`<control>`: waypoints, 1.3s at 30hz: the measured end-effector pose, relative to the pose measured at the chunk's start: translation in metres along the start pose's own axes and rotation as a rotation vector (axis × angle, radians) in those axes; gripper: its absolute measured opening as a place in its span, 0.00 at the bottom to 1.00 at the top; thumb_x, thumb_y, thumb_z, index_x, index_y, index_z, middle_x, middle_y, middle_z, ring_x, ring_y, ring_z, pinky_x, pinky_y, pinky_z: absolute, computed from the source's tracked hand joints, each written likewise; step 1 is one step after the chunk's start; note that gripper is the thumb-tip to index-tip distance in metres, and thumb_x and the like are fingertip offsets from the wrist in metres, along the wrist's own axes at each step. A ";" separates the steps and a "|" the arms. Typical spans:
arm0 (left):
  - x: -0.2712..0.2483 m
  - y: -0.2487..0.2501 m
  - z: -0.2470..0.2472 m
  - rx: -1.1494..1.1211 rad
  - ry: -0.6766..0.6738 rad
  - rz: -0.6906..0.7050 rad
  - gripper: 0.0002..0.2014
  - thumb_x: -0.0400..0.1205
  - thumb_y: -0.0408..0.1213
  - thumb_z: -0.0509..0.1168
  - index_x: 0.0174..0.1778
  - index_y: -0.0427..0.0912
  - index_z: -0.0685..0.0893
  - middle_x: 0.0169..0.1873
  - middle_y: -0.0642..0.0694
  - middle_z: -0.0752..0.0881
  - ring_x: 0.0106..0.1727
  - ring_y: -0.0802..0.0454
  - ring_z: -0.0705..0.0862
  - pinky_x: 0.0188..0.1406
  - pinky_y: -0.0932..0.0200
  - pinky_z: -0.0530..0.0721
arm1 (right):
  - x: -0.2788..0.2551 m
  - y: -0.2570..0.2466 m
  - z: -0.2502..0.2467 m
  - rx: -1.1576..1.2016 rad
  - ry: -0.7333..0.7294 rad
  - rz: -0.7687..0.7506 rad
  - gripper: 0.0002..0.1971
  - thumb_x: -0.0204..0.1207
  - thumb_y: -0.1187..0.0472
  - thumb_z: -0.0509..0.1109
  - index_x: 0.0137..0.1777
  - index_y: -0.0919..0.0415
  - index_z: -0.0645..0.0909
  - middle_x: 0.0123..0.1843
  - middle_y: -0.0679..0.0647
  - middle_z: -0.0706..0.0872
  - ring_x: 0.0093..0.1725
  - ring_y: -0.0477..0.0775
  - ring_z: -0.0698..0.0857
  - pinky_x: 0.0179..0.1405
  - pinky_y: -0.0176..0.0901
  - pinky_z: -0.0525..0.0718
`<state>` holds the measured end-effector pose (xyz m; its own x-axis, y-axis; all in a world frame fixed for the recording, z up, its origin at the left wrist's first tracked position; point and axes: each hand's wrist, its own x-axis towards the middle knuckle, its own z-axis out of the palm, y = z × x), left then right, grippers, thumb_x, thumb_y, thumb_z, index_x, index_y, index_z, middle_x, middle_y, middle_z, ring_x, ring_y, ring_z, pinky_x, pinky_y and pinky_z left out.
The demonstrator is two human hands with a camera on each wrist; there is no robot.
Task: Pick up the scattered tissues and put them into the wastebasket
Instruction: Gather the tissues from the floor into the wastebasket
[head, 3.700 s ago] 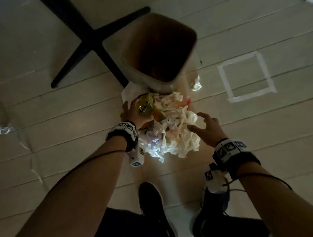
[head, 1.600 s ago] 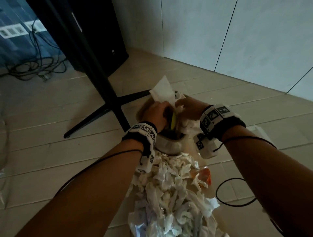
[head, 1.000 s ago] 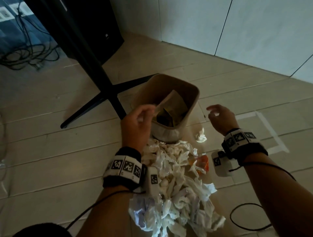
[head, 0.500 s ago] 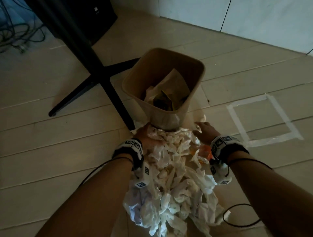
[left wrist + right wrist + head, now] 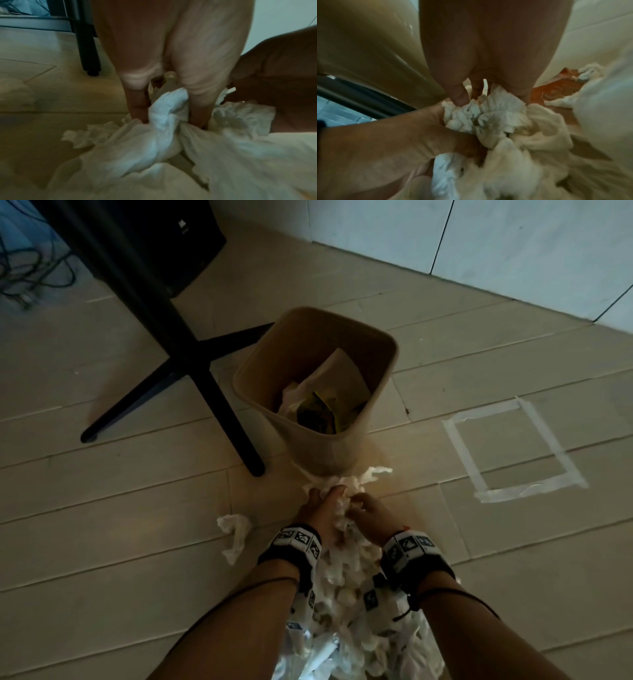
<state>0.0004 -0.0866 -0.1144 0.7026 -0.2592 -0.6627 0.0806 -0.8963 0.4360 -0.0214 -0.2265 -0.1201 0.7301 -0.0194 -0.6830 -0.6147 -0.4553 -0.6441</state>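
The tan wastebasket [image 5: 393, 354] stands upright on the floor, holding paper and a yellow wrapper. A pile of crumpled white tissues [image 5: 346, 577] runs from its base toward me. Both hands meet at the pile's far end, right below the basket. My left hand [image 5: 329, 498] digs in, and its thumb and fingers [image 5: 137, 106] pinch a fold of white tissue [image 5: 164, 108]. My right hand [image 5: 356, 505] grips a bunch of tissues [image 5: 496, 116] beside it, touching the left hand [image 5: 402, 142]. One loose tissue wad [image 5: 234, 530] lies left of the pile.
A black stand with splayed legs [image 5: 219, 392] sits just left of the basket, with a black box [image 5: 181, 234] behind it. A square of white tape [image 5: 510, 453] marks the floor to the right. An orange wrapper [image 5: 556, 89] lies among the tissues. The white wall [image 5: 513, 241] runs behind.
Both hands have come together at the pile's far end and curled into the tissues. A loose wad now shows on the floor left of the pile.
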 end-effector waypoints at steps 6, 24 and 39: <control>-0.022 0.011 -0.016 -0.029 0.209 0.113 0.32 0.78 0.34 0.69 0.75 0.62 0.68 0.74 0.43 0.69 0.69 0.36 0.79 0.67 0.48 0.81 | -0.030 -0.013 -0.018 0.177 0.075 -0.097 0.03 0.66 0.57 0.73 0.39 0.49 0.84 0.47 0.57 0.88 0.51 0.63 0.87 0.59 0.61 0.86; -0.179 0.119 -0.167 -0.274 0.816 0.601 0.18 0.75 0.37 0.75 0.60 0.53 0.82 0.59 0.49 0.82 0.57 0.56 0.83 0.56 0.67 0.82 | -0.199 -0.179 -0.126 0.043 0.215 -0.724 0.12 0.73 0.49 0.73 0.55 0.48 0.87 0.57 0.42 0.86 0.56 0.41 0.84 0.58 0.46 0.85; -0.036 0.110 -0.204 0.145 0.473 0.131 0.25 0.77 0.44 0.62 0.70 0.65 0.66 0.78 0.41 0.61 0.72 0.30 0.74 0.70 0.35 0.77 | -0.031 -0.217 -0.124 -0.559 0.317 -0.460 0.18 0.75 0.55 0.70 0.62 0.61 0.83 0.62 0.63 0.86 0.61 0.65 0.84 0.57 0.51 0.79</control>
<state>0.1285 -0.1020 0.0817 0.9460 -0.2118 -0.2453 -0.1052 -0.9166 0.3858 0.1264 -0.2373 0.0829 0.9765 0.0653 -0.2054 -0.0504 -0.8573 -0.5123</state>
